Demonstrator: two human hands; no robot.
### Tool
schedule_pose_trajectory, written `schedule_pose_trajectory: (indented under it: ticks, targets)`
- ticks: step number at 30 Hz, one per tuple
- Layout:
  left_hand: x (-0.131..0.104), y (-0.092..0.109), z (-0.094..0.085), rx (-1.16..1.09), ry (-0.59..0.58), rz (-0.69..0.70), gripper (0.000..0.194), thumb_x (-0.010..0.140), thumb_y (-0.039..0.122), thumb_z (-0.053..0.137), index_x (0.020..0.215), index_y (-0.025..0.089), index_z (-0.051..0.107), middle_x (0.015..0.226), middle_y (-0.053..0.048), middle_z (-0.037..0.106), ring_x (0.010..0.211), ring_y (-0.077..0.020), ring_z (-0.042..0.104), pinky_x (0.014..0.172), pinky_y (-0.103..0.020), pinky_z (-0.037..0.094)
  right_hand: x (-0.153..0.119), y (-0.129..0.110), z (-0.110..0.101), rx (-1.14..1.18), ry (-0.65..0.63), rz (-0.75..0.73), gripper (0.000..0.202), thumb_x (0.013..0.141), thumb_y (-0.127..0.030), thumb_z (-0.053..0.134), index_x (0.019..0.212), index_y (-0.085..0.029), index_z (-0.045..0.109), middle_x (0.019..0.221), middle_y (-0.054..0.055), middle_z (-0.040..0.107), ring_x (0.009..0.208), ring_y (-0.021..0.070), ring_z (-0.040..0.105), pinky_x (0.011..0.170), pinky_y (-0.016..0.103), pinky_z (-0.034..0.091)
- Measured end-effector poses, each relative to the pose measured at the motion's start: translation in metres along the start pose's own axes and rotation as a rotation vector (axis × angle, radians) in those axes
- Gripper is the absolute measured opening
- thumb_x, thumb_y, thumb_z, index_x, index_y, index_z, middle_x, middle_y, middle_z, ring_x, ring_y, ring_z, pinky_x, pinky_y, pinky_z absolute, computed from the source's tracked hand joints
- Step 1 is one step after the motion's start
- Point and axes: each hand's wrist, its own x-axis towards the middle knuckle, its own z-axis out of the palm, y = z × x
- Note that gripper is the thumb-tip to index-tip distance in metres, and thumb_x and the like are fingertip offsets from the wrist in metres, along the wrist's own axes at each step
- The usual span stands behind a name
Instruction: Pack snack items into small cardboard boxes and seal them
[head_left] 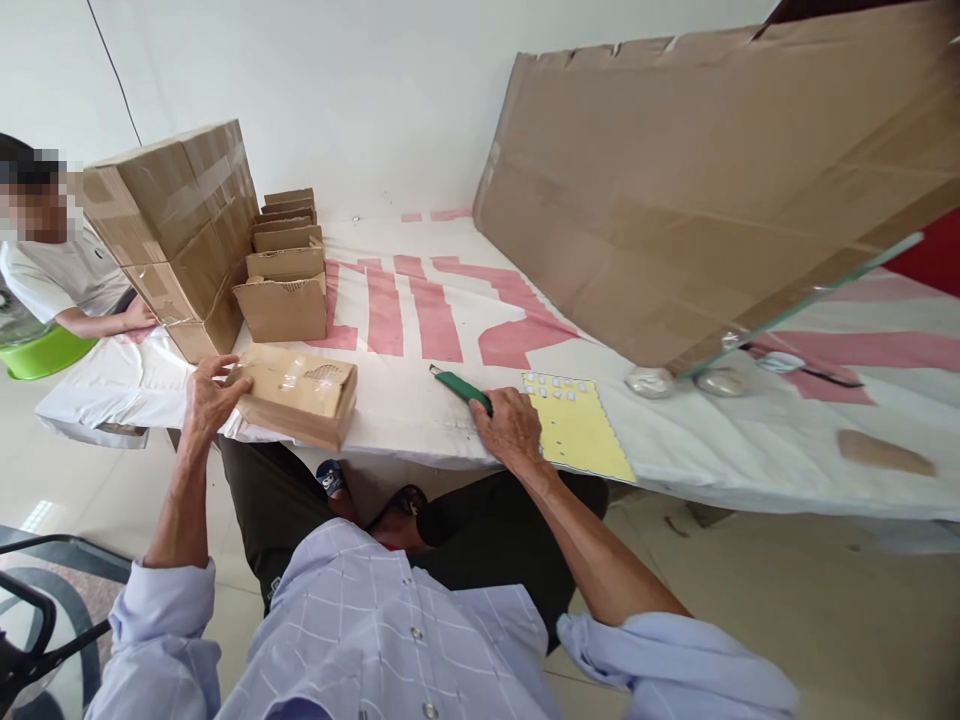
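A small closed cardboard box [296, 388] lies at the table's front edge, clear tape across its top. My left hand [213, 398] grips its left end, thumb and fingers around the corner. In my right hand [508, 428] is a green utility knife [463, 388], its blade pointing left toward the box with a gap between them. Right beside that hand lies a yellow sheet [583, 430] with small white pieces in rows on it; the hand covers part of its left edge.
Tall stacked cartons [180, 220] stand at the left, with a row of open boxes [285, 300] beside them. A large cardboard panel [675, 190] leans at the right, near rolls of tape [651, 382]. Another person [67, 280] sits beyond the cartons. A white-and-red cloth [405, 400] covers the table.
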Motion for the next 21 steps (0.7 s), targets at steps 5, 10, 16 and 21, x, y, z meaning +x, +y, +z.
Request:
schedule_pose_trajectory:
  ticks: [5, 10, 16, 21]
  targets:
    - [-0.025, 0.007, 0.026, -0.224, -0.137, -0.037, 0.062, 0.069, 0.058, 0.092, 0.117, 0.021, 0.079, 0.124, -0.012, 0.08, 0.101, -0.0303, 0.076, 0.082, -0.042, 0.063, -0.001, -0.001, 0.0, -0.015, 0.003, -0.003, 0.033, 0.107, -0.037, 0.05, 0.112, -0.016, 0.076, 0.114, 0.02, 0.072, 0.109, 0.0363, 0.058, 0.093, 0.046, 0.046]
    - [-0.023, -0.008, 0.045, -0.505, -0.228, -0.085, 0.072, 0.067, 0.063, 0.092, 0.123, 0.025, 0.067, 0.141, -0.014, 0.077, 0.132, -0.0382, 0.074, 0.102, -0.046, 0.062, -0.001, -0.001, -0.001, -0.008, -0.006, -0.008, 0.037, 0.107, -0.039, 0.049, 0.117, -0.015, 0.076, 0.116, 0.021, 0.073, 0.111, 0.0368, 0.058, 0.093, 0.047, 0.046]
    - [-0.016, -0.018, 0.06, -0.531, -0.281, 0.015, 0.076, 0.07, 0.071, 0.088, 0.128, 0.028, 0.061, 0.159, -0.016, 0.068, 0.149, -0.0417, 0.065, 0.114, -0.052, 0.059, -0.002, 0.001, -0.002, 0.024, -0.009, -0.033, 0.033, 0.104, -0.039, 0.057, 0.123, -0.018, 0.074, 0.117, 0.019, 0.071, 0.11, 0.0357, 0.056, 0.093, 0.045, 0.045]
    - [-0.011, -0.012, 0.067, -0.567, -0.429, 0.09, 0.087, 0.055, 0.077, 0.098, 0.117, 0.029, 0.06, 0.157, -0.017, 0.068, 0.145, -0.0402, 0.068, 0.115, -0.053, 0.059, -0.001, 0.004, 0.0, 0.023, -0.043, -0.014, 0.03, 0.105, -0.035, 0.052, 0.12, -0.017, 0.072, 0.117, 0.019, 0.069, 0.111, 0.0363, 0.056, 0.095, 0.046, 0.046]
